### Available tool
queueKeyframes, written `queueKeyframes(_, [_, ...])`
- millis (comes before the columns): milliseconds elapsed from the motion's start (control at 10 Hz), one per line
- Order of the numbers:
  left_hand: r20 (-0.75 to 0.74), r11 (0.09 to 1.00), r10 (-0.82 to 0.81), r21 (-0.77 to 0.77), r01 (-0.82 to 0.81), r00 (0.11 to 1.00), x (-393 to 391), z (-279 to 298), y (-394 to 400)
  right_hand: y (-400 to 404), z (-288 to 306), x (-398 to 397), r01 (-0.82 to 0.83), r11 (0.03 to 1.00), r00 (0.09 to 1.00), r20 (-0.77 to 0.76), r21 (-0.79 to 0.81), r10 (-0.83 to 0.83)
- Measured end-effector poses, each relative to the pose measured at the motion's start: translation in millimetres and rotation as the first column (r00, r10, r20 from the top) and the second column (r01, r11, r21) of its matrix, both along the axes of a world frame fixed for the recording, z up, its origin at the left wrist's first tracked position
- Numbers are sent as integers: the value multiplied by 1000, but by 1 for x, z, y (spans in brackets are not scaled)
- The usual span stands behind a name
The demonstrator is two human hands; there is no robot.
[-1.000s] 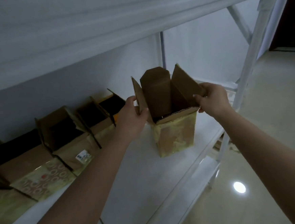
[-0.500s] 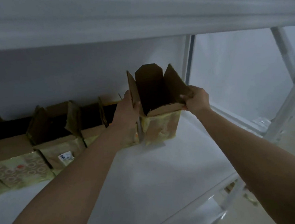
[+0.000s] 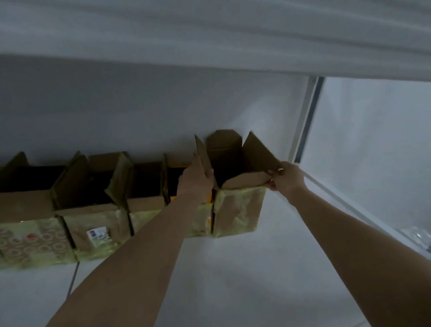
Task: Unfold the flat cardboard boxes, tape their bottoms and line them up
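Cardboard, brown and wrapped low down in yellowish tape, makes up the open box (image 3: 238, 208) we hold upright on the white shelf (image 3: 218, 279), at the right end of the row and touching its neighbour. Our left hand (image 3: 196, 181) grips the box's left flap, thumb on the inner face and fingers behind it; our right hand (image 3: 286, 178) pinches the right flap at the box's near right corner. All four top flaps stand up. To the left, four more open boxes (image 3: 89, 212) line the back edge of the shelf against the wall, their lower halves taped too, one bearing a white label (image 3: 97, 234). Past the shelf's right edge lies a blurred clear wrapper (image 3: 421, 241).
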State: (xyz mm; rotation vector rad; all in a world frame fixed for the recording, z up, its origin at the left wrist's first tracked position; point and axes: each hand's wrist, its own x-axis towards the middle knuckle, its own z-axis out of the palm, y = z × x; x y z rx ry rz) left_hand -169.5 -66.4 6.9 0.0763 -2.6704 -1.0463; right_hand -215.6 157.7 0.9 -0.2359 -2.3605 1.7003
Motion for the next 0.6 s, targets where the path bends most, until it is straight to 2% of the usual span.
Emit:
queueKeyframes(200, [15, 977, 40, -208, -36, 999, -9, -4, 3, -5, 1, -7, -24, 992, 1000, 6, 126, 24])
queueKeyframes(300, [15, 981, 36, -193, -33, 999, -7, -3, -3, -3, 1, -3, -12, 998, 999, 30, 69, 10])
queueKeyframes(400, [-61, 975, 23, -221, -36, 998, 0, 4, -10, 2, 4, 7, 22, 981, 999, 42, 192, -31])
queueKeyframes(600, [-139, 928, -69, -373, 12, 988, 22, 16, -23, 3, 15, 34, 119, 893, 993, -63, 433, -101])
